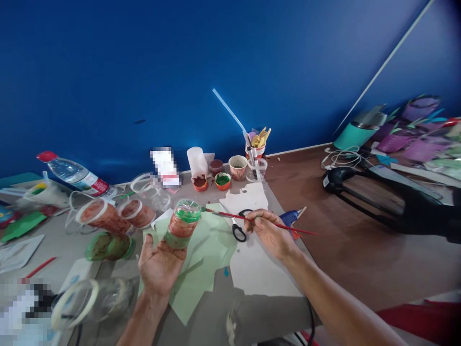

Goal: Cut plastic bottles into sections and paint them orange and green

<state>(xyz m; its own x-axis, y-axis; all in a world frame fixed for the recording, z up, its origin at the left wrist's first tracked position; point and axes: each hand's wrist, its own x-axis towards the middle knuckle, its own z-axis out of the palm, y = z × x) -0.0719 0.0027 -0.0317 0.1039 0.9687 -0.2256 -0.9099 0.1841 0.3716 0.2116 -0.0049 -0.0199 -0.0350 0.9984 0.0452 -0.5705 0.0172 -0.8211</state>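
Observation:
My left hand (163,264) is turned palm up and holds a small clear plastic bottle piece (182,226), painted with green bands and a reddish-brown band, tilted a little to the right. Between the fingers of my right hand (272,233) is pinched a thin red paintbrush (230,214). Its green-stained tip points left, close beside the bottle's upper part; whether it touches I cannot tell. Below lie green paper sheets (201,264) and a white torn-edged sheet (259,269). Black-handled scissors (239,232) rest just left of my right hand.
Behind stand cups of green paint (222,180) and brown paint (199,181), a paper cup (238,167) and a pen holder (256,144). At left are brown-painted plastic cups (104,216) and a water bottle (81,178). A blue glue gun (290,218) and black frame-like object (392,202) lie right.

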